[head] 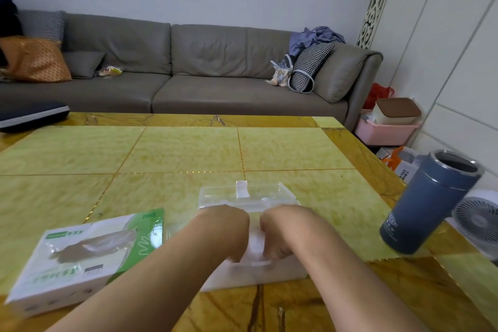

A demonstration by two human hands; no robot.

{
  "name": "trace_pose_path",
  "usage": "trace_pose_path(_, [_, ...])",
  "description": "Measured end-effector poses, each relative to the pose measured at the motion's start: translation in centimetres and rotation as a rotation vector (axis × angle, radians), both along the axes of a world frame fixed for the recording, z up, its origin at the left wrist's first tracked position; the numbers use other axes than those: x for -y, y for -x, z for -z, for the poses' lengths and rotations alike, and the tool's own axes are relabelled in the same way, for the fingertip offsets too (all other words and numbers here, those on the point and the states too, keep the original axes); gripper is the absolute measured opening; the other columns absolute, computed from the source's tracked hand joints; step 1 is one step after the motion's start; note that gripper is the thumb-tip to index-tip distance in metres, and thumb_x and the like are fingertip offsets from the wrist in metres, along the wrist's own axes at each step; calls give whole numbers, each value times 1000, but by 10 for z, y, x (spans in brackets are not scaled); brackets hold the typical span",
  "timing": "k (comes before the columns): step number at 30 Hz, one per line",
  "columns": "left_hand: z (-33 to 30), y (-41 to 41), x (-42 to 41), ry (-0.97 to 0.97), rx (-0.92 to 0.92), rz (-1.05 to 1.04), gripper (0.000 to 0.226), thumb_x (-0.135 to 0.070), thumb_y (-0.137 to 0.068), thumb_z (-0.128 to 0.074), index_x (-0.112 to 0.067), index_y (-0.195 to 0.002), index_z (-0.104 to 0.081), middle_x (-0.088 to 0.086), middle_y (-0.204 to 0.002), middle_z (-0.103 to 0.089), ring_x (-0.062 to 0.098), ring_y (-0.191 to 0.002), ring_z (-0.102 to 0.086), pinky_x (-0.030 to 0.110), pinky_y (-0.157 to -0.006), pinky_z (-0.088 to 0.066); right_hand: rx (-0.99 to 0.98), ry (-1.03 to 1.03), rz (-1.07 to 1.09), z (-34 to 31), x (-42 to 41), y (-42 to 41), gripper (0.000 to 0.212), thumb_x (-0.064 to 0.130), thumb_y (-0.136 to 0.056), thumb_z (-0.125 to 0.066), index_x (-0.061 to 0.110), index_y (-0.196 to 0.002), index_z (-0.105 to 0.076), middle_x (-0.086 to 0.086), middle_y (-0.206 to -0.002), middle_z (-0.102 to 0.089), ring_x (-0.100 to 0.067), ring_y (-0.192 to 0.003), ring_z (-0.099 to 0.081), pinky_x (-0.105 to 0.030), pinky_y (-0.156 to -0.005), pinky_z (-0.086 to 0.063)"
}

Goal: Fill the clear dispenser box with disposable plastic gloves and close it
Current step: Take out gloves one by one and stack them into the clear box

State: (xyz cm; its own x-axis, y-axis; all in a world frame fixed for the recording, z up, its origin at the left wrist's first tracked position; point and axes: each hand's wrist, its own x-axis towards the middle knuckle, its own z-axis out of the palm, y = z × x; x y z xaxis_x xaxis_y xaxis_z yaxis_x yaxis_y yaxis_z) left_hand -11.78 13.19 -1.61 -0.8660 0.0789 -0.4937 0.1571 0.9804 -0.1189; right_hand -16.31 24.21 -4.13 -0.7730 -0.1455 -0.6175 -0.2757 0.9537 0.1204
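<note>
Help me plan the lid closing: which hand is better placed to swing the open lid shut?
Probably the left hand: it lies nearest the open lid. The right hand is busy on the gloves.

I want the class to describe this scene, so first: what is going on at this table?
A person is working with both hands inside a clear dispenser box on the table. The left hand and right hand press down on a whitish stack of plastic gloves. The box's lid stands open behind the hands. A green-and-white glove carton lies to the left, a blue tumbler to the right.
</note>
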Motion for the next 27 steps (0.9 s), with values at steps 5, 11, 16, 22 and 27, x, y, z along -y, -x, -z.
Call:
trace_pose_path(5, [14,2,1,15,60,2,91,0,-97,-56,-2,-161,8,17,-129,-64,32,-110,-67,32,-75,-49,6,15,22,3,6,-3,44,24,-96,-68,13,-137,-57,-3,-92,-57,-28,-92,-62,-38,-77,-50])
trace_pose_path(11, [18,8,3,10,103,40,86,-7,-100,-56,-2,-162,4,16,-96,-63,27,-80,-63,31,-75,-48,-49,43,33,4,5,-11,24,15,-92,-65,12,-116,-67,-6,-97,-64,-26,-84,-63,-35,-71,-50])
trace_pose_path(16, [15,-3,22,-177,-60,65,24,-18,-102,-55,-8,-123,-60,8,-101,-66,24,-83,-59,34,-65,-47,-149,136,135,-2,-3,-21,32,30,-94,-68,14,-122,-70,-6,-109,-75,-24,-83,-68,-30,-75,-54])
trace_pose_path(22, [4,-45,62,-495,-519,-21,43,-1,-92,-48,-25,-126,-58,-6,-115,-61,21,-93,-65,37,-69,-57,-590,222,94,-27,5,-60,19,35,-103,-54,27,-119,-61,5,-108,-64,-21,-95,-67,-34,-73,-50])
trace_pose_path(27, [4,-74,135,-408,-742,-356,9,-23,-94,-46,-27,-94,-54,-9,-88,-59,18,-75,-60,35,-61,-51,-845,499,-70,-30,36,-78,29,10,-96,-54,26,-120,-57,11,-110,-59,-14,-102,-56,-29,-85,-53])
